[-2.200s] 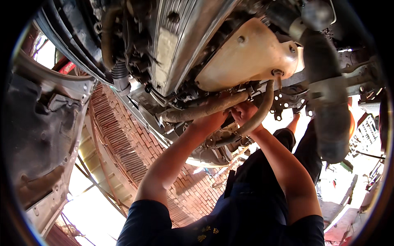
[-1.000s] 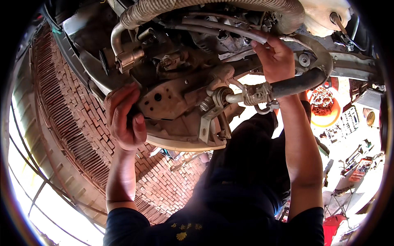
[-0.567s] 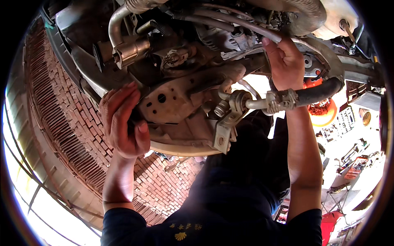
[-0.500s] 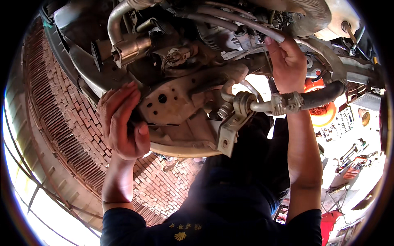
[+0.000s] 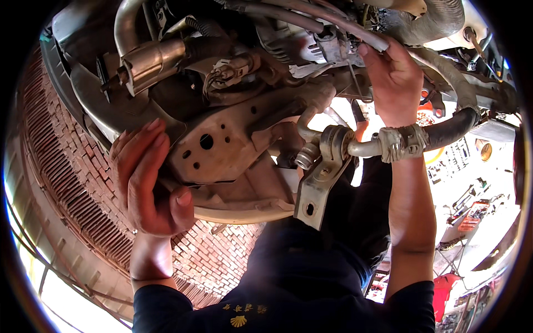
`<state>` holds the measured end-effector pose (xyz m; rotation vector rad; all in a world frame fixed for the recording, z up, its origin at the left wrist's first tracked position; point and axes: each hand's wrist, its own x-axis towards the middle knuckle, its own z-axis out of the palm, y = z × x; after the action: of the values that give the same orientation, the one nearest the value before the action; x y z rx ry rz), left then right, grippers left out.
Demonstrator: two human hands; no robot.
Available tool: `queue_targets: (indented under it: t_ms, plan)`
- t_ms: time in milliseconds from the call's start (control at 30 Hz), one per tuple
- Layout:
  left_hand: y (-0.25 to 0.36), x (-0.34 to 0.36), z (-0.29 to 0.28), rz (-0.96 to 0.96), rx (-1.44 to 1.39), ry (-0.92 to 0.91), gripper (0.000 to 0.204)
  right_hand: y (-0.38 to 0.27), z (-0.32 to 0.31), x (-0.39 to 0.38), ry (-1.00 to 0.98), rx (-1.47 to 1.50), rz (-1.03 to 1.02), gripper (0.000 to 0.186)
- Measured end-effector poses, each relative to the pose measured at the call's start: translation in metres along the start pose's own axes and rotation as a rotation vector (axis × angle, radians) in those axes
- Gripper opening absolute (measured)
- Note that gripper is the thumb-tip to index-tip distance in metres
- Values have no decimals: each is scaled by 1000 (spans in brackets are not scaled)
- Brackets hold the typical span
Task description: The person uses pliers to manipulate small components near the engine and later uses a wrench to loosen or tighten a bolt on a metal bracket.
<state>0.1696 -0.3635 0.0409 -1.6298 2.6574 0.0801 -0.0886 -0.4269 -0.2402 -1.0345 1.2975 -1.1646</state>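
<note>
My left hand [image 5: 147, 180] lies against the edge of a dusty metal panel with round holes [image 5: 206, 158], in the engine bay of a vehicle. Its fingers are stretched out and its thumb stands apart, with nothing held. My right hand [image 5: 395, 83] is raised at the upper right, thumb and fingers closed around the end of a grey hose [image 5: 338, 23]; the fingertips behind it are partly hidden. Below that hand, a metal pipe [image 5: 363, 148] with a clamped black hose [image 5: 452, 132] crosses in front of my right wrist. A slotted bracket [image 5: 313, 197] hangs from the pipe.
A silver cylinder-shaped part [image 5: 152, 64] sits at the upper left, near a wiring connector [image 5: 230, 72]. A ribbed hose [image 5: 441, 25] bends across the upper right. Brick paving [image 5: 216, 258] shows below the panel. Tools and a red case [image 5: 473, 216] lie at the right.
The engine parts have shifted slightly left and down in view, and the pipe looks nearer. My left hand sits lower and further left. The right hand keeps its grip on the hose end.
</note>
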Motion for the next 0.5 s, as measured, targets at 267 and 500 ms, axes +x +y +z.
queue_targets:
  t_ms: [267, 500]
  plan:
    - [0, -4, -7, -9, 7, -57, 58, 3, -6, 2, -54, 61, 4, 19]
    - [-3, -6, -8, 0, -26, -64, 56, 0, -8, 4, -89, 22, 8, 21]
